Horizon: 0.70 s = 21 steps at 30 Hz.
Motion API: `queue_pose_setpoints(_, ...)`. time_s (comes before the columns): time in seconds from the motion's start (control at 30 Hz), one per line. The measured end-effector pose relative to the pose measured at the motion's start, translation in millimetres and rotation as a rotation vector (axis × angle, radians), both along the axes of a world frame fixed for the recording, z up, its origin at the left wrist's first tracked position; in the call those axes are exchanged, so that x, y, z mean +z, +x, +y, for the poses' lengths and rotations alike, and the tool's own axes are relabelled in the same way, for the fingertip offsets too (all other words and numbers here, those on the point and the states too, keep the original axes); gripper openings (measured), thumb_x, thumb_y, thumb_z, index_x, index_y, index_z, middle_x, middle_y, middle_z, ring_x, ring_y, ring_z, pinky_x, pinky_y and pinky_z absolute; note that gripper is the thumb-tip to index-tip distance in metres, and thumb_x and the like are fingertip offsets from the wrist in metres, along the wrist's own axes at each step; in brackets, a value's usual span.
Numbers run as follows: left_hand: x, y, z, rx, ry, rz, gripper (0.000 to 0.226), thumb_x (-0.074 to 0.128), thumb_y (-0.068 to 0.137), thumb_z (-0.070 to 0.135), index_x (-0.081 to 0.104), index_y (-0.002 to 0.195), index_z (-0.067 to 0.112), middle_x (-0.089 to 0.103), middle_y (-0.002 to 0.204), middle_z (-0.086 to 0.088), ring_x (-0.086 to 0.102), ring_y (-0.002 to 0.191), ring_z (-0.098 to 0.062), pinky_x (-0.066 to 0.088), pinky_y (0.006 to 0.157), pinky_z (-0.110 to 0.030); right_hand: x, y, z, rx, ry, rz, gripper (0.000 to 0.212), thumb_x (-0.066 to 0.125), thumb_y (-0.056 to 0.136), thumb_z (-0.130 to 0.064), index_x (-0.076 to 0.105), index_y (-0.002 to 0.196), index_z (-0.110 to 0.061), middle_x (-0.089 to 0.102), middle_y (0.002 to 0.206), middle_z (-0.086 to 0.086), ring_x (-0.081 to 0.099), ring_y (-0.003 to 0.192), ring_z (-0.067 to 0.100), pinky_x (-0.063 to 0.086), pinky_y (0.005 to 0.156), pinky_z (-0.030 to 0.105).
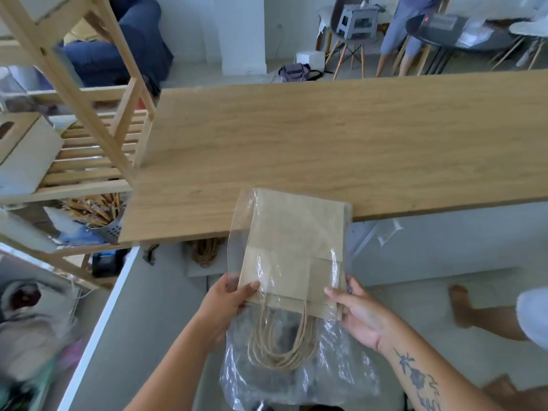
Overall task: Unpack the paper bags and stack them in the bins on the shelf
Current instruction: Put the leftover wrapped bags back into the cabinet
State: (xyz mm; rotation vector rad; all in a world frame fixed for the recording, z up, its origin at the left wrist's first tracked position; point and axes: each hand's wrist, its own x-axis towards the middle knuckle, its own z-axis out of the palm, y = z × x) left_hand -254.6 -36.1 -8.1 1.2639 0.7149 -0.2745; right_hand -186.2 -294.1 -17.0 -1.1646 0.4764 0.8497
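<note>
Wooden bench (341, 137) is mostly bare, slatted shelf (89, 161) sits off to its left. The pack of paper bags (293, 253) hangs half over the bench's near edge, in its clear plastic sleeve (341, 372). The left hand (225, 304) pinches one lower corner, the right hand (358, 312) the other, both closed on the pack. Probably best to pin the sleeve with one hand and slide the bags out by the handles (281, 342), slowly, so nothing tears.

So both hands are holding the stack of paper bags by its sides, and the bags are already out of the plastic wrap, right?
Not quite. The head view shows the left hand and right hand holding the paper bags by the sides, but the bags are inside the clear plastic wrap.
</note>
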Motion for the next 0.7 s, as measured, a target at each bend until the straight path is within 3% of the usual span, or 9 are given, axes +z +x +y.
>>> queue_pose_setpoints(0.07, -10.9, -19.4, -5.9, 0.040, -0.042, 0.022, 0.034, 0.072, 0.087, 0.012, 0.057, 0.115, 0.000, 0.074, 0.101, -0.020, 0.071, 0.081, -0.028, 0.058, 0.069, -0.038, -13.7, -15.0, -3.0, -0.001, 0.000, 0.034, 0.108, 0.077, 0.070, -0.003, 0.016, 0.153, -0.036, 0.052, 0.142, 0.014, 0.050, 0.127, 0.027, 0.023, 0.116, 0.055)
queue_pose_setpoints(0.17, -31.7, -42.9, -13.4, 0.091, -0.105, 0.077, 0.033, 0.070, 0.087, 0.006, 0.056, 0.117, 0.001, 0.072, 0.106, -0.024, 0.071, 0.082, -0.030, 0.059, 0.063, -0.036, -30.9, -31.8, -6.2, 0.044, -0.051, 0.060, 0.105, 0.072, 0.072, 0.001, 0.017, 0.154, -0.032, 0.052, 0.140, 0.016, 0.052, 0.119, 0.024, 0.022, 0.115, 0.050)
queue_pose_setpoints(0.3, -57.9, -59.4, -19.5, 0.071, -0.076, 0.145, 0.038, 0.072, 0.085, 0.005, 0.054, 0.118, -0.001, 0.072, 0.103, -0.021, 0.068, 0.071, -0.021, 0.053, 0.055, -0.027, -48.0, -39.0, -10.8, 0.116, -0.110, 0.086, 0.091, 0.064, 0.083, 0.008, 0.017, 0.154, -0.025, 0.052, 0.135, 0.013, 0.050, 0.112, 0.020, 0.019, 0.115, 0.051)
queue_pose_setpoints(0.4, -75.6, -57.5, -21.9, 0.101, -0.065, 0.202, 0.039, 0.073, 0.086, 0.009, 0.054, 0.118, 0.000, 0.071, 0.108, -0.023, 0.069, 0.083, -0.029, 0.058, 0.076, -0.043, -65.4, -27.0, -6.8, 0.141, -0.147, 0.153, 0.094, 0.064, 0.085, 0.006, 0.011, 0.155, -0.028, 0.046, 0.145, 0.012, 0.046, 0.128, 0.027, 0.017, 0.115, 0.053)
queue_pose_setpoints(0.5, -96.9, -41.2, -16.5, 0.161, -0.012, 0.245, 0.041, 0.077, 0.085, 0.019, 0.057, 0.117, 0.004, 0.070, 0.101, -0.014, 0.065, 0.084, -0.026, 0.055, 0.080, -0.044, -87.3, 1.3, 6.6, 0.190, -0.194, 0.183, 0.099, 0.067, 0.084, 0.000, 0.007, 0.156, -0.029, 0.053, 0.136, 0.013, 0.054, 0.120, 0.029, 0.027, 0.114, 0.050)
queue_pose_setpoints(0.6, -127.2, -12.0, -8.1, 0.212, 0.042, 0.256, 0.041, 0.081, 0.078, 0.027, 0.061, 0.109, 0.009, 0.068, 0.097, -0.012, 0.062, 0.083, -0.025, 0.052, 0.087, -0.049, -112.0, 37.6, 27.7, 0.237, -0.212, 0.144, 0.096, 0.067, 0.086, -0.004, 0.005, 0.156, -0.026, 0.044, 0.147, 0.011, 0.045, 0.130, 0.028, 0.027, 0.112, 0.051)
queue_pose_setpoints(0.7, -165.8, 29.8, 7.1, 0.257, 0.109, 0.229, 0.025, 0.074, 0.087, 0.017, 0.066, 0.107, 0.004, 0.073, 0.102, -0.020, 0.066, 0.080, -0.026, 0.054, 0.089, -0.049, -151.6, 80.9, 53.9, 0.226, -0.211, 0.111, 0.088, 0.063, 0.090, -0.003, 0.011, 0.155, -0.028, 0.043, 0.148, 0.013, 0.054, 0.119, 0.026, 0.048, 0.095, 0.048)
